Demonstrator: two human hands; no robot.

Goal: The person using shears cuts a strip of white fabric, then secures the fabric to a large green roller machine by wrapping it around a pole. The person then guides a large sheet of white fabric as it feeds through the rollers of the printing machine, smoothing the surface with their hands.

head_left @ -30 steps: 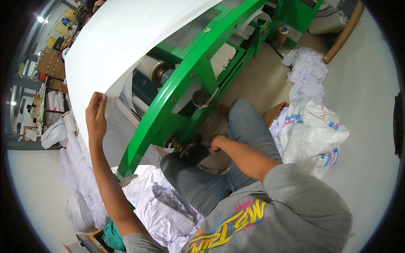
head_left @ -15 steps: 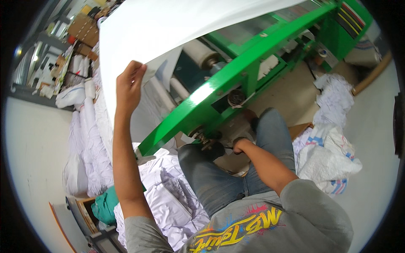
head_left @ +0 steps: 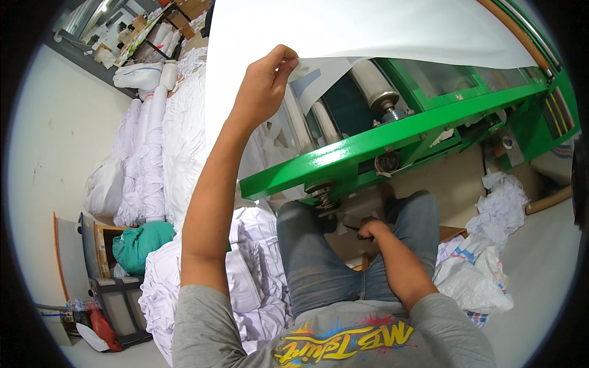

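My left hand [head_left: 265, 83] is raised, thumb and fingers pinching the near edge of a large white sheet [head_left: 368, 27], which could be paper or cloth. The sheet spreads over a green-framed roller machine [head_left: 392, 130], and its lifted edge leaves metal rollers [head_left: 374, 86] showing beneath. Low between my knees is my right hand [head_left: 372, 229], its fingers closed around a thin dark thing that I cannot make out. It sits below the machine's green side rail, close to a spring-like metal fitting [head_left: 320, 195].
Piled white cloth [head_left: 254, 257] lies beside my left leg. Along the left wall stand white fabric rolls [head_left: 147, 159] and a green bundle [head_left: 141, 248]. To the right are a white woven sack [head_left: 475, 279], crumpled white fabric [head_left: 500, 205] and a brown tube [head_left: 548, 201].
The view has swung, so the machine and both hands sit differently in the picture. My left hand still pinches the sheet's edge; my right hand stays low between my knees.
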